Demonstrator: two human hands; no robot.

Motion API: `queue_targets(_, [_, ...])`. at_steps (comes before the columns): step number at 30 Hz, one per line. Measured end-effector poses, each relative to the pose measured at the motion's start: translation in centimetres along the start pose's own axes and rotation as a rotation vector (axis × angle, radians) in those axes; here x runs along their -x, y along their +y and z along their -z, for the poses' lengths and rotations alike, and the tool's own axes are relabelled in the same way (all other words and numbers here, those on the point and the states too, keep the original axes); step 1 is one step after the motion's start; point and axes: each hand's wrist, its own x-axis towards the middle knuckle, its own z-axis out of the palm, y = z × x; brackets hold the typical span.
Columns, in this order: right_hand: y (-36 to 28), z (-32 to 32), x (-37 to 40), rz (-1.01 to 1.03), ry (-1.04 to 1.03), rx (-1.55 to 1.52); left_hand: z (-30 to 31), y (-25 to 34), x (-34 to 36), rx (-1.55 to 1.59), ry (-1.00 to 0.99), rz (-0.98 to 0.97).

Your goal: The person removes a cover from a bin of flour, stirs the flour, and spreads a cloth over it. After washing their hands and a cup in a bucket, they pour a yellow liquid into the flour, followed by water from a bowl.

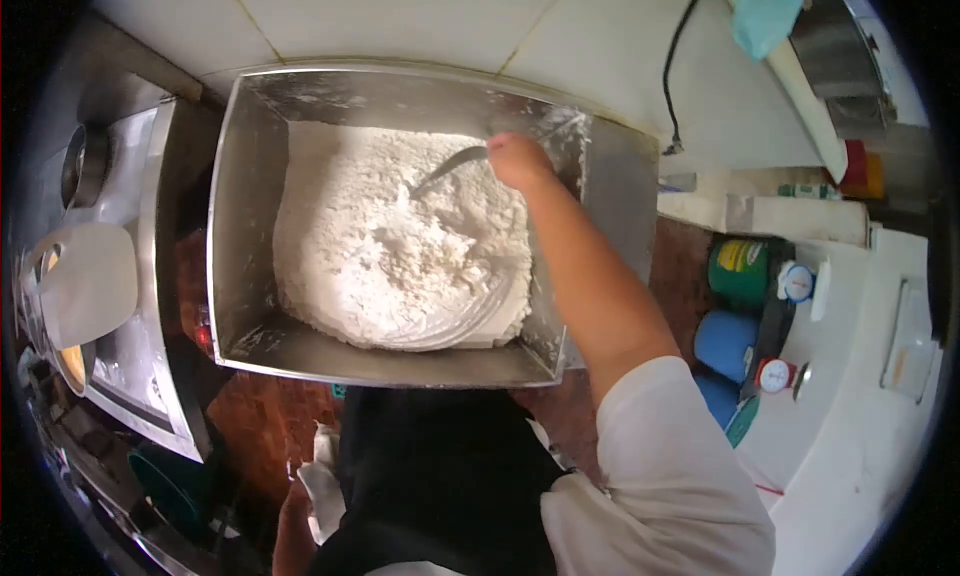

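Note:
My right hand (520, 162) is closed around the end of a curved metal tool (450, 166), whose other end is sunk in a heap of white, flour-like powder (400, 256). The powder lies in a deep rectangular metal bin (400, 370), loose and clumpy in the middle, with smooth curved streaks toward the near right. My left hand (293, 506) hangs low at my left side, partly out of sight, close to a white cloth (322, 481). Its fingers do not show clearly, and whether it holds the cloth cannot be told.
To the left stands a metal table (170, 306) with a round metal pan (85, 166) and a pale, rounded sheet (92, 284) over a bowl. A tiled wall (400, 16) rises behind the bin. On the right are a green container (738, 271), blue containers (725, 343) and dial scales (774, 375).

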Motion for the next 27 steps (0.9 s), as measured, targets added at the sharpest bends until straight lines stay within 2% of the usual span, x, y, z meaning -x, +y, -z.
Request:
queue_targets(1, [-0.3, 0.2, -0.5, -0.035, 0.005, -0.124, -0.1, -0.2, -0.3, 0.016, -0.008, -0.003])
queue_targets(2, [-0.6, 0.5, -0.9, -0.02, 0.002, -0.122, -0.1, -0.4, -0.6, 0.035, -0.015, -0.003])
queue_targets(4, [-2.7, 2.4, -0.4, -0.168, -0.229, -0.206, 0.1, -1.0, -1.6, 0.087, -0.044, -0.002])
queue_targets(6, [-3.9, 2.1, -1.3, -0.099, -0.239, -0.078, 0.4, -1.8, -2.9, 0.153, -0.092, 0.009])
queue_targets(8, [-6.2, 2.1, -1.4, 0.112, -0.21, 0.287, -0.1, -2.5, -3.3, 0.208, -0.122, 0.028])
queue_targets(10, [-8.7, 1.4, -1.9, 0.112, -0.256, 0.377, -1.9, -1.2, -1.4, 0.151, 0.109, 0.008])
queue_targets(12, [-10.9, 1.1, -2.5, 0.106, -0.303, 0.475, -3.9, 1.9, 0.4, 0.075, 0.118, 0.016])
queue_targets(14, [-13.0, 0.8, -3.1, 0.122, -0.539, 0.721, -5.9, 4.5, 2.3, -0.088, 0.143, 0.026])
queue_targets(17, [-14.9, -0.2, -3.2, 0.03, -0.594, 0.787, -7.1, 6.3, 3.5, -0.335, 0.177, 0.04])
queue_targets(20, [-12.8, -2.2, -4.4, 0.058, -0.555, 0.843, 1.5, -4.2, -4.3, 0.297, -0.131, 0.015])
queue_targets(21, [-13.6, -2.1, -4.1, 0.057, -0.562, 0.856, 1.1, -4.4, -4.5, 0.307, -0.137, 0.025])
queue_targets(23, [-15.6, -1.2, -3.3, 0.005, -0.483, 0.713, -0.9, -3.7, -5.3, 0.096, 0.1, 0.095])
queue_targets(24, [-15.7, -1.1, -3.5, 0.005, -0.484, 0.724, -3.3, -0.4, -2.5, 0.108, 0.038, 0.083])
queue_targets(26, [-15.2, -1.3, -3.9, 0.049, -0.49, 0.535, -9.3, 8.0, 4.3, 0.134, -0.086, 0.06])
queue_targets(27, [-14.7, -1.7, -4.3, 0.044, -0.491, 0.541, -6.5, 4.5, 1.0, 0.203, -0.091, 0.087])
